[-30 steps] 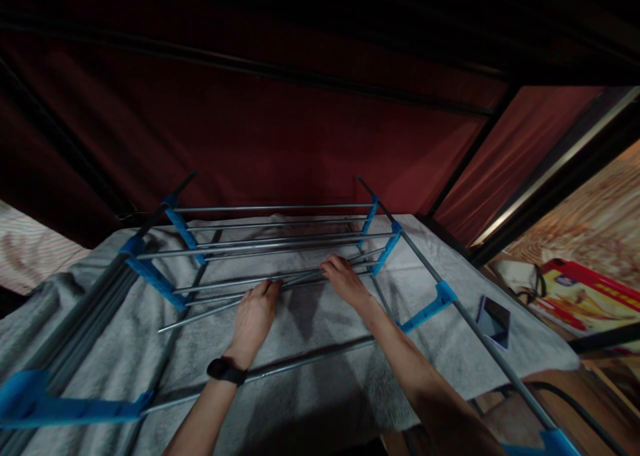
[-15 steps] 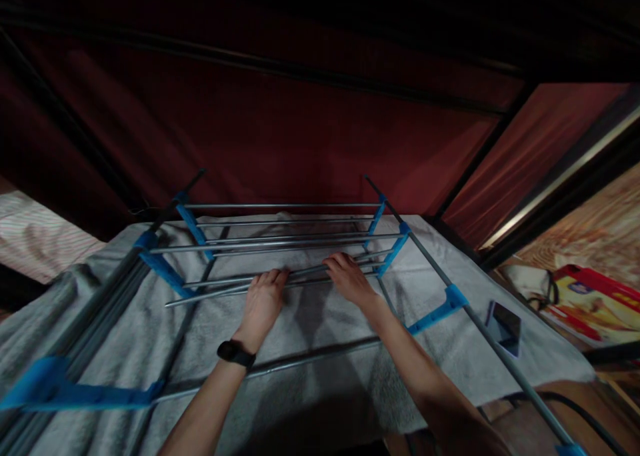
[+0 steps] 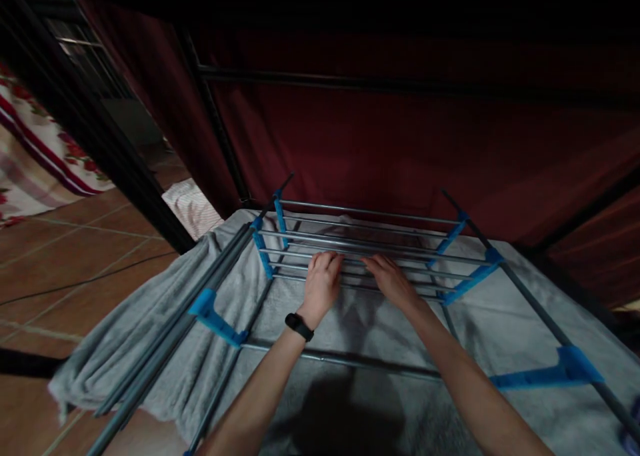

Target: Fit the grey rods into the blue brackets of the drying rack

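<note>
A rack frame of grey metal tubes and blue plastic brackets lies on a grey blanket. My left hand [image 3: 323, 284], with a black band on its wrist, has its fingers curled over a thin metal tube [image 3: 287, 252] in the rack's middle part. A short way to the right, my right hand [image 3: 393, 280] is closed on the same tube, fingertips hidden behind it. The tube runs about parallel to the other crossbars. Its left end is by a blue bracket [image 3: 263, 255], its right side near another blue bracket [image 3: 473, 276].
Several loose metal tubes [image 3: 173, 323] lie along the left side of the rack. The grey blanket [image 3: 120, 349] drapes over the bed edge above a tiled floor [image 3: 75, 263]. A dark red curtain [image 3: 350, 149] hangs behind, with black metal bars [image 3: 320, 81] across it.
The view has swung left. The tube in my hands was slanted, its left end sticking out past the bracket; now it lies level with the other crossbars. My hands have come slightly closer together.
</note>
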Available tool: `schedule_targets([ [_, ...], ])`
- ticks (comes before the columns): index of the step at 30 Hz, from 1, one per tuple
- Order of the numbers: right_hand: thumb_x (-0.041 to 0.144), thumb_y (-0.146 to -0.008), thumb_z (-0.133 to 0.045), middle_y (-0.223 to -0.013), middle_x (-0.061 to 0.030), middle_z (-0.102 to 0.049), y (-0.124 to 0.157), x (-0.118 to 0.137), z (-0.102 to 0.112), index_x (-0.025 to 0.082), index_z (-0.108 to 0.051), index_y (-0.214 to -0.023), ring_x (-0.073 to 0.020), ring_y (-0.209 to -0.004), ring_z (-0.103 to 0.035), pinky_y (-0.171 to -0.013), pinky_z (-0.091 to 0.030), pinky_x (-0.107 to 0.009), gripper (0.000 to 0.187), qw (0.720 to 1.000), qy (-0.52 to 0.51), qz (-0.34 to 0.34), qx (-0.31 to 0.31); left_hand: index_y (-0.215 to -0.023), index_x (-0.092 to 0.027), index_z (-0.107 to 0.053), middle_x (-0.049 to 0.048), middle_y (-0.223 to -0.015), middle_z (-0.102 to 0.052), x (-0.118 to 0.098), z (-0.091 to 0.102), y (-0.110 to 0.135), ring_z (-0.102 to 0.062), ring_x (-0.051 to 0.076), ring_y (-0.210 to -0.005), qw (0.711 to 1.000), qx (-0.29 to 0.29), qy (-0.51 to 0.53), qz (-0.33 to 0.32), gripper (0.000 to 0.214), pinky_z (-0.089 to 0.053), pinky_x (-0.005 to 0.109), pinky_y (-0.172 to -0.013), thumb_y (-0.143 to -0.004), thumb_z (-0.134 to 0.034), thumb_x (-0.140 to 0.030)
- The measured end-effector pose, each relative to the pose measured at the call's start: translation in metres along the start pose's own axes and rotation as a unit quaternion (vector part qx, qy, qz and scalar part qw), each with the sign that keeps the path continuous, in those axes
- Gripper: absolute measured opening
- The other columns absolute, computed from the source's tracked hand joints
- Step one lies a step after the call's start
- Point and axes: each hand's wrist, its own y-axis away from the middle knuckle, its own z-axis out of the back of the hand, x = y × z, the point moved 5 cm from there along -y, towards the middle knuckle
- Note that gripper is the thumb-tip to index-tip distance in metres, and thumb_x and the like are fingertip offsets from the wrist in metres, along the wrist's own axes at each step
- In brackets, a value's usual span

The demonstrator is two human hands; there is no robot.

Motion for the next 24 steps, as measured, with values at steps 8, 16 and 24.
schedule_targets([
  [8, -0.002, -0.091, -0.046, -0.116, -0.0083, -0.07, 0.004, 0.0, -0.001, 0.028, -0.063, -0.146, -0.0228, -0.111, -0.065, -0.102, -0.054, -0.04, 0.066, 1.0, -0.019, -0.013, 0.012, -0.104, -0.022, -0.057, 0.0097, -0.114, -0.061, 0.126, 0.035, 0.059, -0.059, 0.027, -0.115, 0.834, -0.346, 0.134, 0.408, 0.017, -0.047, 0.045, -0.105, -0.087, -0.055, -0.023],
  [16, -0.001, -0.093, -0.046, -0.118, -0.0094, -0.069, 0.004, -0.001, 0.0, 0.026, -0.064, -0.145, -0.023, -0.112, -0.065, -0.104, -0.054, -0.041, 0.062, 1.0, -0.015, 0.004, 0.007, -0.095, -0.019, -0.062, 0.0074, -0.093, -0.068, 0.193, 0.047, 0.021, -0.068, 0.021, -0.09, 0.718, -0.435, 0.331, 0.431, 0.042, -0.054, 0.033, -0.084, -0.098, -0.04, -0.055],
  [24, -0.001, -0.092, -0.044, -0.12, -0.0099, -0.071, 0.007, -0.006, -0.004, 0.029, -0.064, -0.145, -0.0245, -0.114, -0.066, -0.104, -0.057, -0.044, 0.064, 1.0, -0.012, 0.011, -0.006, -0.064, -0.02, -0.06, 0.0029, -0.058, -0.058, 0.198, 0.046, -0.005, -0.05, 0.012, -0.048, 0.739, -0.311, 0.424, 0.421, 0.066, -0.04, 0.025, -0.05, -0.096, -0.04, -0.074],
])
